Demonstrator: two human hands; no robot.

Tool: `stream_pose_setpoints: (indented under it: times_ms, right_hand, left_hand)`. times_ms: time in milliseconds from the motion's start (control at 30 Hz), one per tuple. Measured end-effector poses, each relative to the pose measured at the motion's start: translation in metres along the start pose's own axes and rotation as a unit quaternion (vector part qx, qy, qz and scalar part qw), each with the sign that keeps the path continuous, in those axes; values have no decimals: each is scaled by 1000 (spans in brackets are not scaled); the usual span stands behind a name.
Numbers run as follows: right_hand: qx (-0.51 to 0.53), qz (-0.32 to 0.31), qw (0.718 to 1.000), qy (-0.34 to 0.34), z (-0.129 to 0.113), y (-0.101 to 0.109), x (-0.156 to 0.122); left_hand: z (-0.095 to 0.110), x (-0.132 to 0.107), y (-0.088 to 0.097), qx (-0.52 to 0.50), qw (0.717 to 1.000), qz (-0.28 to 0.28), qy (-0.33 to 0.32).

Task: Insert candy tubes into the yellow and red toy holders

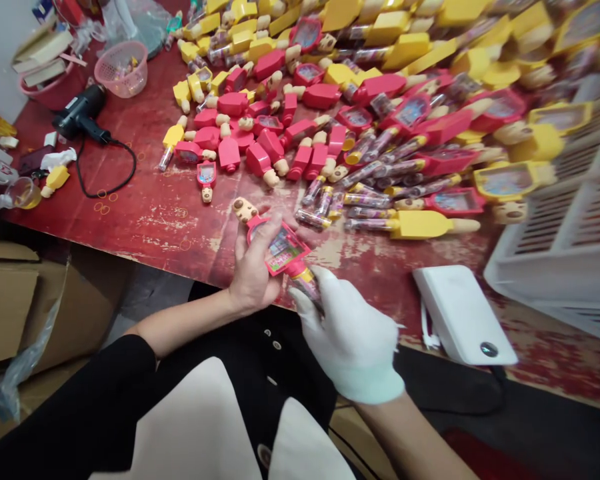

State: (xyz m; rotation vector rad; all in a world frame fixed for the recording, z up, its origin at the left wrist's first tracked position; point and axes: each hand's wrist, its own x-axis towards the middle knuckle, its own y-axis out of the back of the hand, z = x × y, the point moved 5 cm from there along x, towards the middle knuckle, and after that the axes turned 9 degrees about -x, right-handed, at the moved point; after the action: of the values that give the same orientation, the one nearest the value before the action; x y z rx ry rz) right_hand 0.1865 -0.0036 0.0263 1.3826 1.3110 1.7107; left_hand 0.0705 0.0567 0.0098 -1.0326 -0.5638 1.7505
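Observation:
My bare left hand point(254, 270) is closed around a pink plastic toy point(286, 248) with a clear picture window and a tan bear-shaped head at its upper left end. The white-gloved right hand point(343, 327) grips a clear tube point(306, 283) with a yellow end and dark contents. That tube meets the toy's lower right end; whether it is fully seated I cannot tell. Both are held above the table's front edge. Just beyond my hands lie several loose tubes point(314, 219) and a small pink toy point(207, 179).
Many pink and yellow toys point(260, 150) cover the back of the red table point(150, 227). A heat gun point(83, 117) with a cord and a pink basket point(123, 70) are at left. A white power bank point(465, 317) and a white crate point(560, 220) stand at right.

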Motion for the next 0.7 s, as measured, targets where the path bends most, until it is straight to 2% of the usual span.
stream_pose_setpoints:
  times_ms: [133, 233, 300, 400, 433, 467, 500, 600, 633, 700]
  right_hand:
    - [10, -1, 1000, 19, -4, 22, 1]
    - [144, -36, 989, -25, 1, 30, 7]
    - [265, -124, 952, -85, 3, 24, 10]
    - [433, -269, 850, -136, -5, 5, 8]
    - [467, -287, 826, -135, -9, 0, 7]
    - [477, -280, 823, -131, -11, -5, 6]
    - [459, -253, 842, -128, -12, -10, 6]
    - [315, -112, 936, -111, -12, -17, 6]
    - [283, -78, 951, -102, -13, -18, 4]
    - [279, -71, 953, -94, -16, -20, 1]
  left_hand:
    - [3, -19, -4, 22, 999, 7, -37]
    - [8, -29, -5, 21, 997, -3, -74]
    - [14, -34, -5, 19, 993, -16, -115]
    - [23, -40, -3, 41, 986, -30, -158]
    - [25, -40, -2, 53, 985, -32, -161]
    - [27, -38, 0, 65, 985, -33, -159]
    - [28, -36, 2, 75, 985, -33, -154]
    - [26, -26, 8, 80, 986, -17, -148]
    - [25, -23, 10, 76, 986, -7, -150]
    - [20, -23, 13, 67, 986, 5, -153]
